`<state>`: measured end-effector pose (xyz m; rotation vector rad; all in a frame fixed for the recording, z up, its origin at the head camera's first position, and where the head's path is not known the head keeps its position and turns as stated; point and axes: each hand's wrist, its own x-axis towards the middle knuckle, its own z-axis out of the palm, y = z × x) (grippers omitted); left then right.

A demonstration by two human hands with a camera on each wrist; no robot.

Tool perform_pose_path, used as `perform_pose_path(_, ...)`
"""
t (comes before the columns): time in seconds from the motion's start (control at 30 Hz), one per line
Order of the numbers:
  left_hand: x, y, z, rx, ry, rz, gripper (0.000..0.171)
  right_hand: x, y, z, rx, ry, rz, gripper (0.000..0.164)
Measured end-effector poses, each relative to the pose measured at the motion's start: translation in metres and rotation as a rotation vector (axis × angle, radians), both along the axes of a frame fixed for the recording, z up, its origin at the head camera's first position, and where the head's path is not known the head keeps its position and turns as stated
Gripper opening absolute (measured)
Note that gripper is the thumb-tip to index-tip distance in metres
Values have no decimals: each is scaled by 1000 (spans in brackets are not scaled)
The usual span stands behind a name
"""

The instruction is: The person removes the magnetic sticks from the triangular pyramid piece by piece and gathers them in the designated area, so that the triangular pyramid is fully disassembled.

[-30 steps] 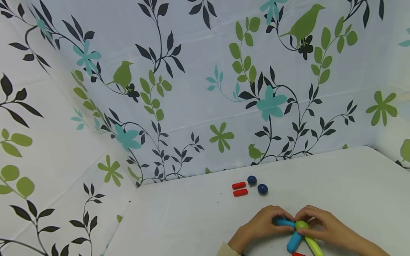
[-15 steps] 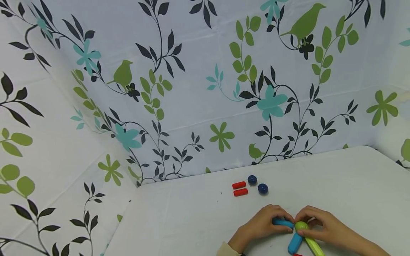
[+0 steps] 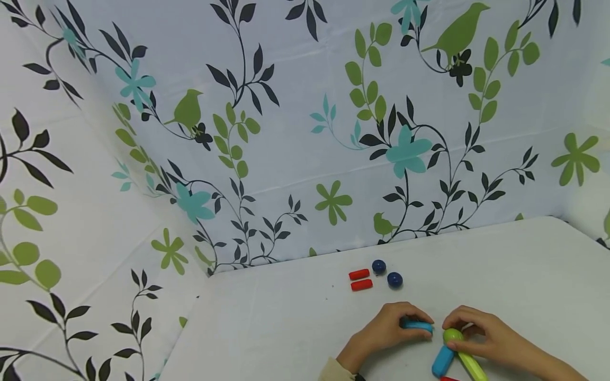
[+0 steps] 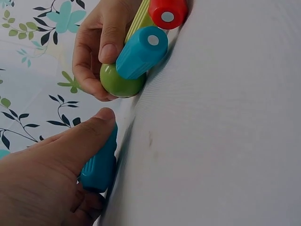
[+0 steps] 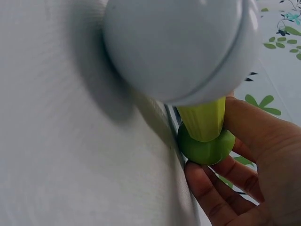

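Note:
Between its thumb and fingers my left hand (image 3: 387, 326) holds a blue magnetic stick (image 3: 419, 326), low over the table. To its right, my right hand (image 3: 493, 336) pinches a green ball (image 3: 451, 334). From this ball a second blue stick (image 3: 443, 361) and a yellow-green stick (image 3: 473, 366) extend toward the near edge of the head view. A gap shows between the left hand's stick and the ball. In the left wrist view a red stick (image 4: 167, 13) with a pale round end lies beside the joined pieces. A large whitish ball (image 5: 178, 47) partly covers the yellow-green stick in the right wrist view.
Two short red sticks (image 3: 360, 279) lie side by side farther back on the white table (image 3: 267, 328). Two dark blue balls (image 3: 394, 280) sit just right of them. A leaf-and-bird patterned cloth (image 3: 295, 132) hangs behind the table.
My left hand has drawn the blue stick leftward, away from the green ball it was against a second ago. The right hand keeps its hold on the ball.

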<state>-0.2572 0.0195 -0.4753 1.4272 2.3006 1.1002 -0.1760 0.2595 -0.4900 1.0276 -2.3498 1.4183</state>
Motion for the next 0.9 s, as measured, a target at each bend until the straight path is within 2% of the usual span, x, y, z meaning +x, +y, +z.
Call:
perform_pose_path(0.3,-4,-8,0,9,-42,22,28,0,0,0,1,-7,-2,26)
perform_pose_path(0.47,-9,-18,-2,19,-62,58,29,-1,1,-1,-1,-6,1,27)
perform_pose_path(0.7,-15,-31,-5,41,-42,103,30,-1,2,-1,6,-30,-6,24)
perform_pose_path(0.9,-20,-44,-5,55,-57,178,28,-1,1,-2,5,-60,-1,24)
